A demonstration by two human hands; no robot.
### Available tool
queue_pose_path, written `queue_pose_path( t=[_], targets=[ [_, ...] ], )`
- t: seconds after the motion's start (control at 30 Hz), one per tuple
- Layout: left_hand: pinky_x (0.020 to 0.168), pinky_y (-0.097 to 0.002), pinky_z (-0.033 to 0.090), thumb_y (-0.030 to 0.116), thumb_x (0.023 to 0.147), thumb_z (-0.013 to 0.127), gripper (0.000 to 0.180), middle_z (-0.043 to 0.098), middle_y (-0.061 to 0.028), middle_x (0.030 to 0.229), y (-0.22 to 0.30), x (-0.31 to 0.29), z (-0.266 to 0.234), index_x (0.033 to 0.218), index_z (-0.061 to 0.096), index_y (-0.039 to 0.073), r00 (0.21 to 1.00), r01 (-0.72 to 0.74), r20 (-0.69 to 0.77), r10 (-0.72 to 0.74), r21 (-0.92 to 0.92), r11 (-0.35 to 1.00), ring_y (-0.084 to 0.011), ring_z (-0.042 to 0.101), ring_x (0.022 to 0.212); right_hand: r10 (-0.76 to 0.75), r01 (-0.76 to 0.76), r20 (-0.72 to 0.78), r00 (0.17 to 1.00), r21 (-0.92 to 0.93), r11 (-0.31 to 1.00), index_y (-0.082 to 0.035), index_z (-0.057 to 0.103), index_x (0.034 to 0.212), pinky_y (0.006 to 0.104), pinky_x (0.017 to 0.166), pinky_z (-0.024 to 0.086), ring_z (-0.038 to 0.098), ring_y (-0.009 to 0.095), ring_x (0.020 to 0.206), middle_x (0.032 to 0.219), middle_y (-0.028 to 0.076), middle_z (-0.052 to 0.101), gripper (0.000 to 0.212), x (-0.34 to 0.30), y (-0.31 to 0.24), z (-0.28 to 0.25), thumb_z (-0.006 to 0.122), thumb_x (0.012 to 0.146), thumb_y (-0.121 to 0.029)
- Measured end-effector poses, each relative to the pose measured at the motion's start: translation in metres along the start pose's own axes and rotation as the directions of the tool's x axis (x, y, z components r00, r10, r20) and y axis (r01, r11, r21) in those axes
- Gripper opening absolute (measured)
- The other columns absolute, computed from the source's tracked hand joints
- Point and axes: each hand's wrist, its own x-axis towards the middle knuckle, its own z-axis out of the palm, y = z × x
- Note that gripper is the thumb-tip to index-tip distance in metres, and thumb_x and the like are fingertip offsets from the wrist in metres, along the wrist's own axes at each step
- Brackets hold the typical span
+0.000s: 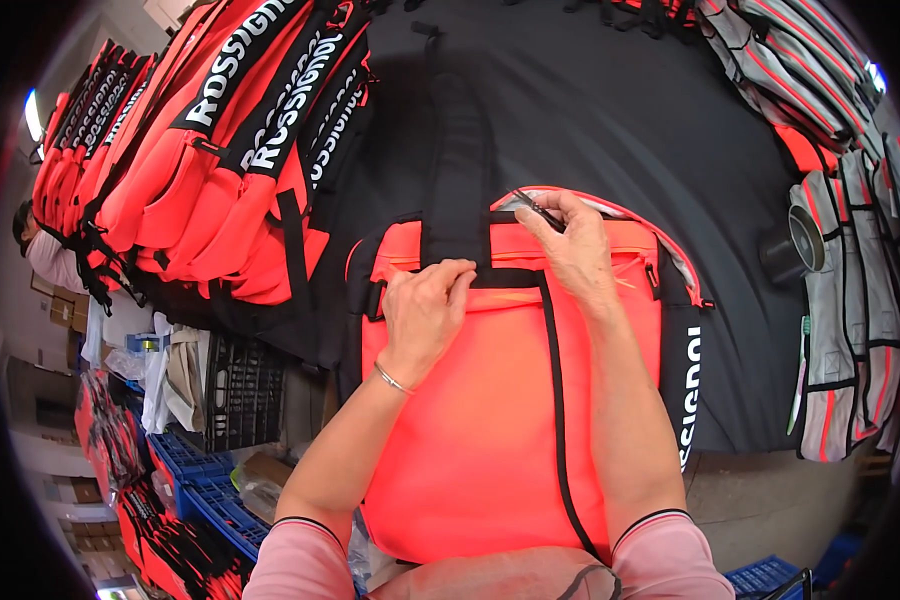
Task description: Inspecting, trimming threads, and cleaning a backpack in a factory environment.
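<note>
A bright red-orange backpack (480, 420) with black trim lies in front of me, its lower end against my body. Across its top runs a wide black strap (457, 200), stretching away over the table. My left hand (425, 310) is closed in a pinch at the strap's base, beside a black handle band; what its fingertips grip is too small to make out. Thin, dark, pointed thread snips (538, 210) are held in my right hand (577, 250), above the bag's top edge. Next to that hand, a zipped flap (610, 207) curves open, showing pale lining.
Stacked red bags (220, 180) rise at the left of the black-covered table (590, 110). Grey panels with red stripes (840, 330) lie at the right, near a metal cup (806, 238) and a green-and-white brush (798, 375). Blue crates (225, 505) stand below left.
</note>
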Motion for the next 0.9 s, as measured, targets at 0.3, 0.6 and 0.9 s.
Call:
queue_pose_path(
  t=[0.3, 0.6, 0.9],
  targets=[
    [0.060, -0.0369, 0.050, 0.014, 0.087, 0.069, 0.016, 0.066, -0.0080, 0.071, -0.005, 0.018, 0.002, 0.102, 0.068, 0.009, 0.956, 0.264, 0.099, -0.275, 0.108, 0.958, -0.0231, 0.065, 0.065, -0.042, 0.040, -0.044, 0.998, -0.052, 0.998, -0.003, 0.068, 0.103, 0.0337, 0.077, 0.050, 0.067, 0.020, 0.084, 0.088, 0.008, 0.071, 0.035, 0.001, 0.000, 0.001, 0.073, 0.084, -0.032],
    [0.105, -0.0511, 0.039, 0.014, 0.093, 0.059, 0.023, 0.066, -0.0132, 0.117, -0.010, -0.028, -0.002, 0.112, 0.066, 0.004, 0.991, -0.091, 0.096, 0.092, -0.022, 0.996, -0.0321, 0.059, 0.113, -0.015, 0.010, -0.040, 0.999, -0.106, 0.994, 0.002, 0.069, 0.085, 0.0373, 0.066, 0.048, 0.062, 0.021, 0.064, 0.069, 0.011, 0.066, 0.031, 0.022, -0.003, 0.011, 0.069, 0.086, -0.028],
    [0.104, -0.0487, 0.040, 0.009, 0.093, 0.057, 0.020, 0.066, -0.0158, 0.115, -0.007, -0.025, 0.002, 0.109, 0.066, 0.001, 0.997, -0.059, 0.041, 0.065, -0.125, 0.990, -0.0321, 0.060, 0.111, 0.172, -0.182, -0.080, 0.982, -0.127, 0.975, 0.005, 0.068, 0.083, 0.0405, 0.068, 0.050, 0.065, 0.026, 0.072, 0.075, 0.015, 0.067, 0.032, 0.072, -0.018, 0.069, 0.070, 0.086, -0.027]
  ],
)
